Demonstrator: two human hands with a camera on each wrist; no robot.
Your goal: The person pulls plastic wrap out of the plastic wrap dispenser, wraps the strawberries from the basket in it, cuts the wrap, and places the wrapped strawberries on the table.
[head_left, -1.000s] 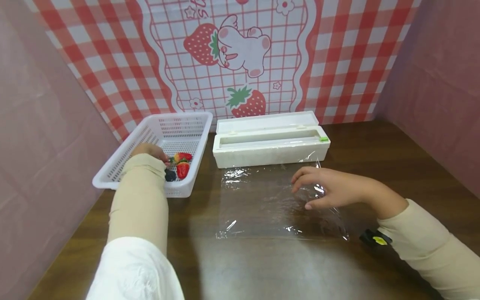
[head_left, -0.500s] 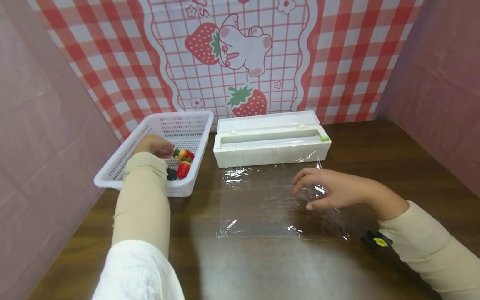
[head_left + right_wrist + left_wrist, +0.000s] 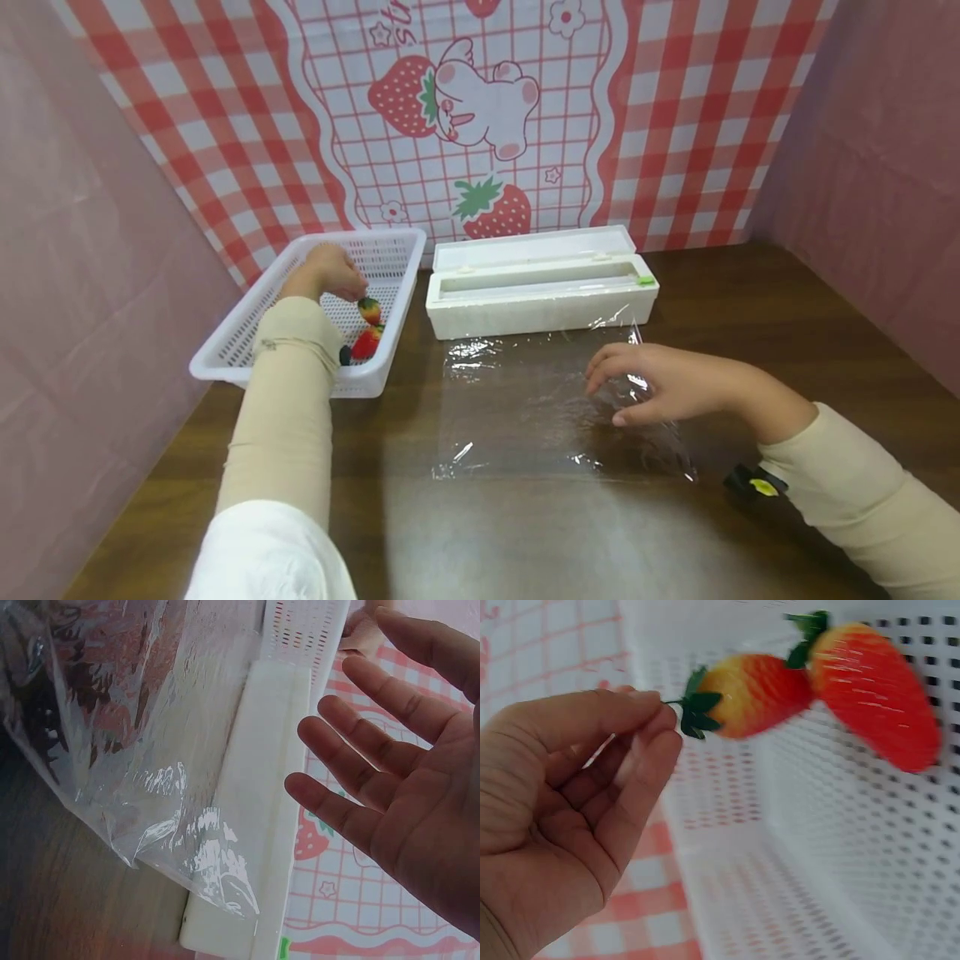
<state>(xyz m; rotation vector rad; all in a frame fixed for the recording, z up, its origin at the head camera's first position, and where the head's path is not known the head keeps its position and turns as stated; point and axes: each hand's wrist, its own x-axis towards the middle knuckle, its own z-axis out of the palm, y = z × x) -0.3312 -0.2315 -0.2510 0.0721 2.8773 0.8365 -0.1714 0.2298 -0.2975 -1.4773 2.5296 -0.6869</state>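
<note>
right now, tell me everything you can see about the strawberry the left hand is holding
The strawberry is red at the tip, fading to yellow-orange by its green leafy cap, with a smooth, glossy look. The left hand pinches it by the stem between thumb and fingertips, so it hangs clear above the floor of the white perforated basket. A second, fully red strawberry lies below it in the basket. In the left wrist view the two overlap; whether they touch cannot be told.

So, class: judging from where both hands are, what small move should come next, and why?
Probably carry the strawberry across to the plastic wrap. The left hand pinches its stem above the basket, and the right hand hovers open over the spread sheet.
</note>
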